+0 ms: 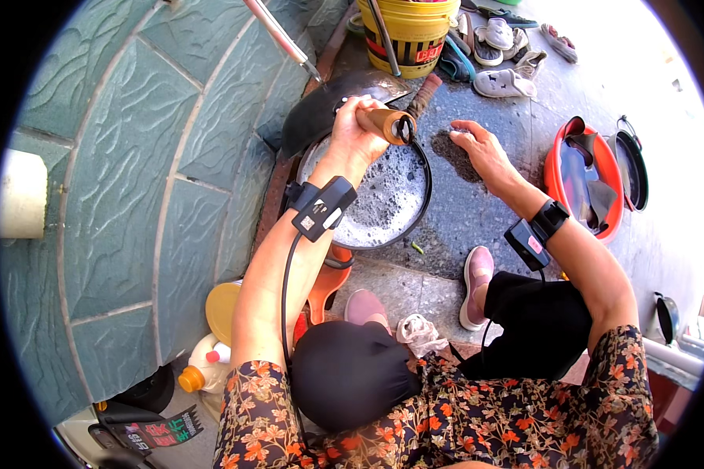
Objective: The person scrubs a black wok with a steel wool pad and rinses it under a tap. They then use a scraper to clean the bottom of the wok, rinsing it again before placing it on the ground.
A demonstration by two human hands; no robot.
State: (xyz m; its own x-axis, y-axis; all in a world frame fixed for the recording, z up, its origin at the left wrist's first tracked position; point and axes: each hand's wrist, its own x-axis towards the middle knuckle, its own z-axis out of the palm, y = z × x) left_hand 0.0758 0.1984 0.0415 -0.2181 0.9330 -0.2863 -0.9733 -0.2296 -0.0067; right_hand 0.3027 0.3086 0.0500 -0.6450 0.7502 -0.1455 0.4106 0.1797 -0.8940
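Observation:
My left hand [352, 126] grips a wooden handle [381, 122] with a black hanging loop at its end. Just behind that hand a dark wok [311, 114] stands tilted; the joint between handle and wok is mostly hidden. Below the hand is a round black-rimmed basin [425, 202] of foamy water [381, 205]. My right hand [484, 152] is low over a patch of dark grit [454, 155] on the stone floor, its fingertips at the edge of the grit. Whether those fingers pinch any grit is hidden.
A textured green stone wall [123, 193] rises at left. Behind the wok stands a yellow bucket [410, 29], with several shoes [504, 82] beside it. To the right are a red basin [554, 176] holding water and dark pieces, and a black pan [642, 176]. An orange dustpan [322, 287] lies near my feet.

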